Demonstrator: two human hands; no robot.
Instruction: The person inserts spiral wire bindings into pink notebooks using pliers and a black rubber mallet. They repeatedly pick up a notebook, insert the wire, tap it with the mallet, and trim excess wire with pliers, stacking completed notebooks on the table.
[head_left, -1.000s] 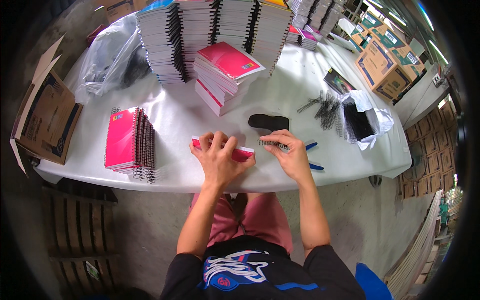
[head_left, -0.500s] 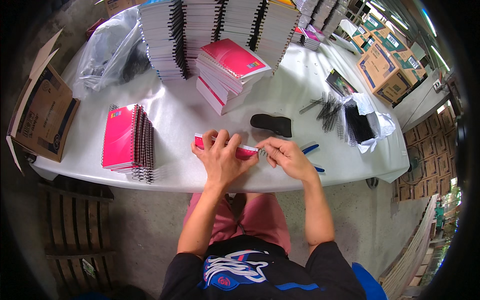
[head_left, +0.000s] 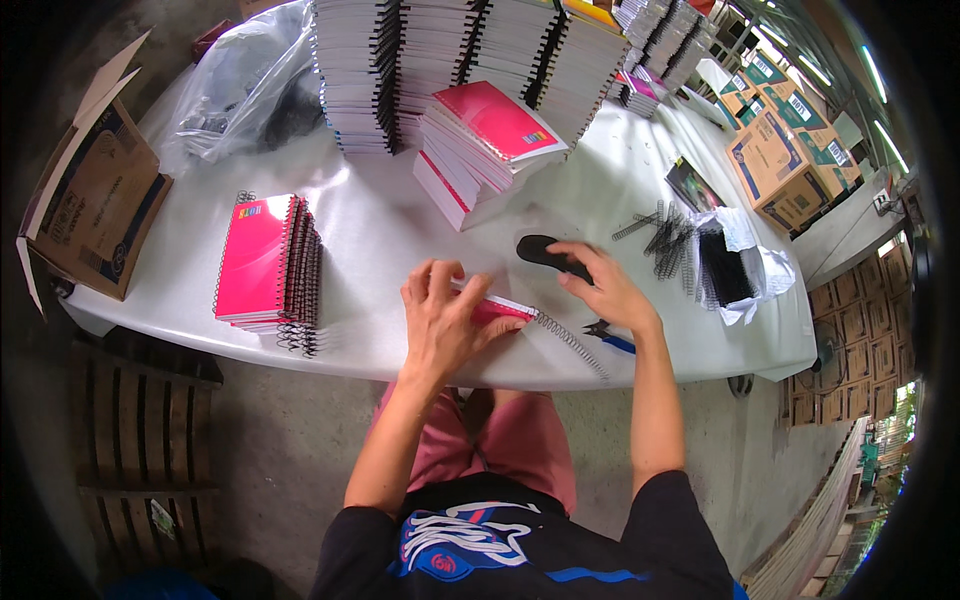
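My left hand point(head_left: 440, 310) grips a pink notebook point(head_left: 505, 308) standing on edge near the table's front. From its right end trails a dark spiral binding coil point(head_left: 568, 340), slanting down toward the table edge. My right hand point(head_left: 605, 285) is at the right end of a black shoe-sole-shaped pad point(head_left: 540, 248), fingers over it and thumb along its near side. Beneath the right wrist lie pliers point(head_left: 612, 338) with blue handles, partly hidden. To the left rests a stack of pink spiral notebooks point(head_left: 258, 260).
Tall stacks of bound books point(head_left: 440, 70) and a pile of pink notebooks point(head_left: 495, 125) stand at the back. Loose coils point(head_left: 660, 232) lie beside a white wrapper of coils point(head_left: 725, 270). Cardboard boxes point(head_left: 95, 205) flank the table, with a plastic bag point(head_left: 235, 95) back left.
My right hand has left the notebook's end and moved to the black pad. The coil now extends long from the notebook. My left hand keeps its hold.
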